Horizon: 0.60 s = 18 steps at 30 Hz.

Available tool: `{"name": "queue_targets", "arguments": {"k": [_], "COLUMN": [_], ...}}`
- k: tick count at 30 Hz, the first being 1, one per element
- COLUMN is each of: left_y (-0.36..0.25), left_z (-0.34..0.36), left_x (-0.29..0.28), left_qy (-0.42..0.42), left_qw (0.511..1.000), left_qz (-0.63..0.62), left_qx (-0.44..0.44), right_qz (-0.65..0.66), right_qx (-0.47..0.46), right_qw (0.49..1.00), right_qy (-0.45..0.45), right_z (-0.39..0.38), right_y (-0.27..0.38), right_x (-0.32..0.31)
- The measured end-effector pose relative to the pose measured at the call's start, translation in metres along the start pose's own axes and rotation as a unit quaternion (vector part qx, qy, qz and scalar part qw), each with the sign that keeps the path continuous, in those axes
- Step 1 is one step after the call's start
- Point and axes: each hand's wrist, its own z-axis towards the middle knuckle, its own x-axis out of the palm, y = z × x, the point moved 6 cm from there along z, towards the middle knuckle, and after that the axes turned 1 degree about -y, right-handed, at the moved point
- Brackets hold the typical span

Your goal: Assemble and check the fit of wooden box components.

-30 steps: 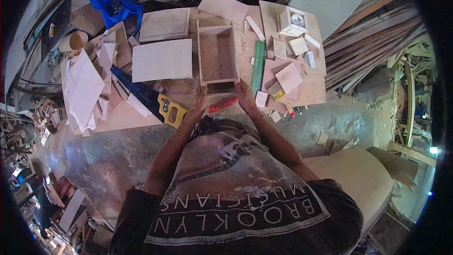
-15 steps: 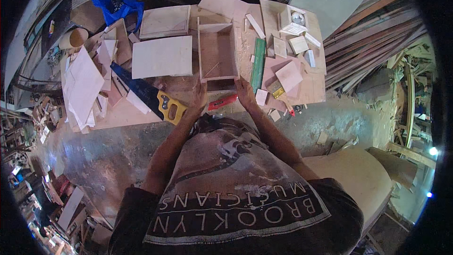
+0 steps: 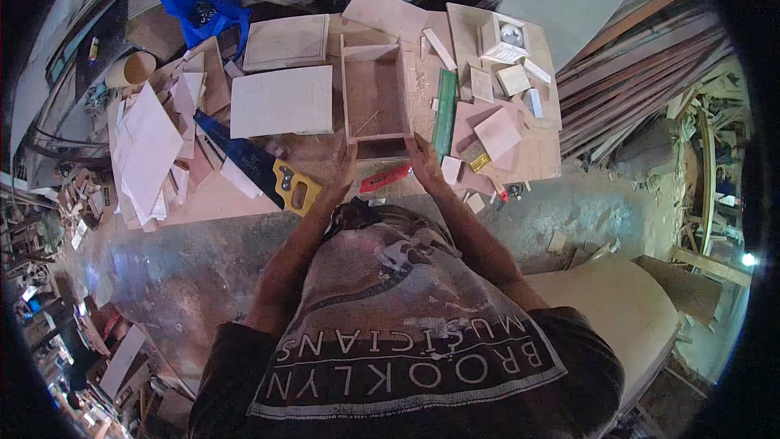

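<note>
An open wooden box (image 3: 375, 140) with a thin frame lies on the worktable in front of me, its inside facing up, with a small thin sliver lying in it. My left hand (image 3: 347, 164) closes on its near left corner. At the near right corner my right hand (image 3: 421, 162) grips the box the same way. Some fingers of both hands are hidden behind the wood. Between my wrists lies a red tool (image 3: 385, 179) whose kind I cannot make out. Close to my left forearm rests a handsaw (image 3: 248, 156) with a dark blue blade and yellow handle.
Pale wooden panels (image 3: 282, 102) lie left of the box, beside stacked offcuts (image 3: 149, 146). A green metal strip (image 3: 444, 114), small wood blocks (image 3: 497, 132) and a yellow-and-red tool (image 3: 481, 162) are on the right. Behind are a blue bag (image 3: 203, 12) and long planks (image 3: 634, 65).
The view has shifted slightly, so the table's things sit a little lower. Both hands keep their hold on the box's near corners.
</note>
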Motion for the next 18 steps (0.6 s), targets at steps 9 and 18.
{"name": "queue_targets", "arguments": {"k": [9, 18], "left_y": [0.021, 0.048], "left_z": [0.019, 0.024], "left_x": [0.012, 0.004], "left_qy": [0.012, 0.009], "left_qw": [0.995, 0.989], "left_qz": [-0.066, -0.139], "left_qx": [0.076, 0.044], "right_qz": [-0.023, 0.027], "right_qx": [-0.001, 0.039], "right_qw": [0.998, 0.999], "right_qy": [-0.06, 0.008], "right_z": [-0.005, -0.005], "right_y": [-0.015, -0.006], "right_x": [0.0, 0.003]}}
